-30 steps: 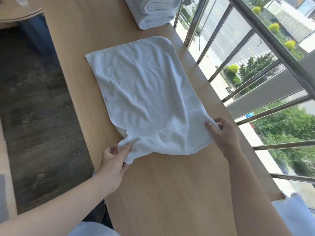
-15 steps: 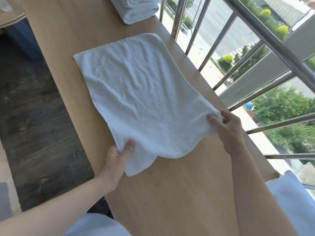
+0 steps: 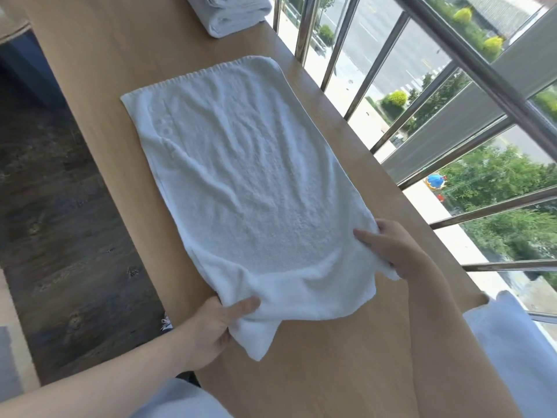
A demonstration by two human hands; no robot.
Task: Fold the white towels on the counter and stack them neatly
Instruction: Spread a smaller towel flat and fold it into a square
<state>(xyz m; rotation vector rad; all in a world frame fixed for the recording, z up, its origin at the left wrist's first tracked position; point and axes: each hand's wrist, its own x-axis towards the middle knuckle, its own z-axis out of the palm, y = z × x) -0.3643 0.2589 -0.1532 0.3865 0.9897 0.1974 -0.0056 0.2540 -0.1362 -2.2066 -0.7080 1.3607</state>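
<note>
A white towel (image 3: 247,182) lies spread lengthwise on the wooden counter (image 3: 346,357), wrinkled, its far hem flat. My left hand (image 3: 217,324) pinches the near left corner, thumb on top of the cloth, and that corner is lifted and bunched. My right hand (image 3: 391,248) grips the near right corner, with the fabric wrapped under its fingers. A stack of folded white towels (image 3: 232,10) sits at the far end of the counter.
A metal railing (image 3: 437,95) with glass runs along the counter's right edge. More white cloth (image 3: 512,342) lies at the lower right by the counter's end. Dark wood floor (image 3: 60,221) lies to the left, below the counter edge.
Both hands have kept their hold on the near corners and drawn them slightly toward me. The near edge is lifted and bunched more.
</note>
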